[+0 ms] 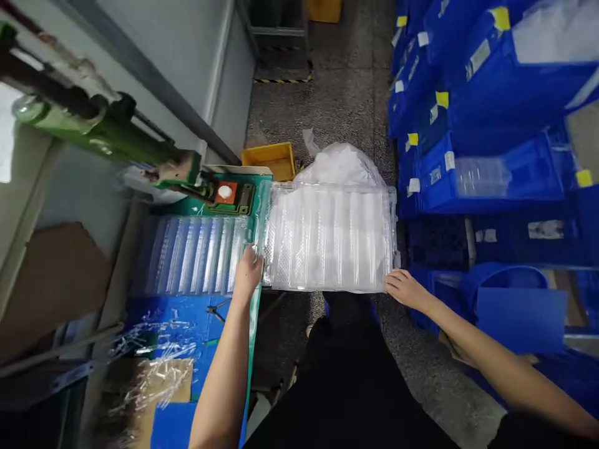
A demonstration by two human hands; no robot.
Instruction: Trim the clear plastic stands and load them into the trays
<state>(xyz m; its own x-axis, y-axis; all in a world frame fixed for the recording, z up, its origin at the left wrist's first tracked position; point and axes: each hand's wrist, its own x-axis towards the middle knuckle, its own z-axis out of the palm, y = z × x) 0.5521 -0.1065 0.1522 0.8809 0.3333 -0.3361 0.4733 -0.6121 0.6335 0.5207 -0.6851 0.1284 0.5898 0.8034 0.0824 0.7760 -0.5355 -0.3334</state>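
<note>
A clear plastic tray (327, 240) with long ridges is held out level in front of my body, over the floor and a white bag. My left hand (250, 268) is closed on its left edge, near the bench. At the tray's lower right corner, my right hand (405, 288) pinches the rim. Another ridged clear tray or stack (196, 255) lies on the green and blue bench, left of my left hand. The green press (182, 171) stands behind it, with a white round piece (225, 191) on a red block under its tip.
Blue bins (505, 168) are stacked along the right side. A yellow crate (271, 160) and a white plastic bag (341, 163) stand beyond the tray. Pliers (218, 310) and clear plastic scraps (163, 368) lie on the bench at lower left.
</note>
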